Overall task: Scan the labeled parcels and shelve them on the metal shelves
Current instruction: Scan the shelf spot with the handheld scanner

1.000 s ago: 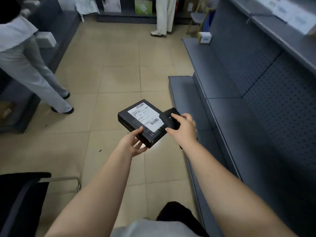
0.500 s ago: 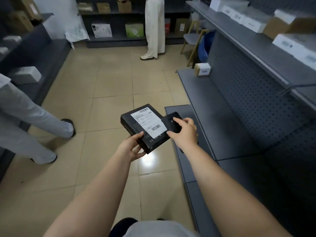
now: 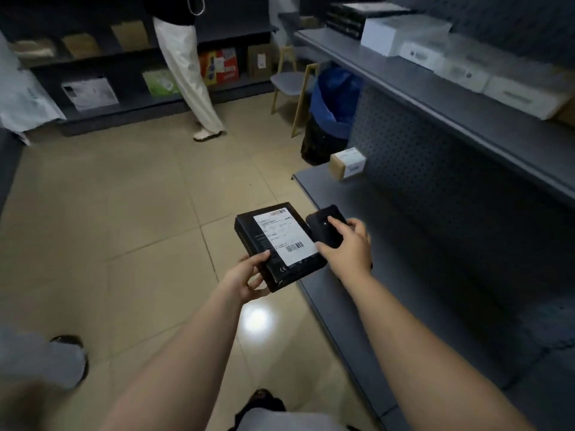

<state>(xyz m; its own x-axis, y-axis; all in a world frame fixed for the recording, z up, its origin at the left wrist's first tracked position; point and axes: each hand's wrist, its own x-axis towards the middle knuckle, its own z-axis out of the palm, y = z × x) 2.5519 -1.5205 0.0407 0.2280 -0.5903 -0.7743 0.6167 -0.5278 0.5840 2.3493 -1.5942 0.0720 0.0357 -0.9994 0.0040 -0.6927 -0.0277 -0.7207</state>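
Observation:
A flat black parcel (image 3: 264,241) with a white barcode label on top is in front of me above the floor. My left hand (image 3: 247,276) grips its near corner, thumb on top. My right hand (image 3: 347,245) holds a black handheld scanner (image 3: 323,227) right beside the parcel's right edge, with a finger on its top. Grey metal shelves stand on my right: a low shelf (image 3: 389,244) under my right hand and an upper shelf (image 3: 435,98) with white boxes.
A small brown box (image 3: 347,164) sits at the far end of the low shelf. Behind it are a bin with a blue liner (image 3: 333,110) and a wooden chair (image 3: 287,82). One person (image 3: 186,73) stands at the back shelves; another person's foot (image 3: 67,353) is at my left.
My view has lifted and turned right, so more of the upper shelf and back wall shows. Both hands keep the same hold on parcel and scanner. The person at my left has passed mostly out of view.

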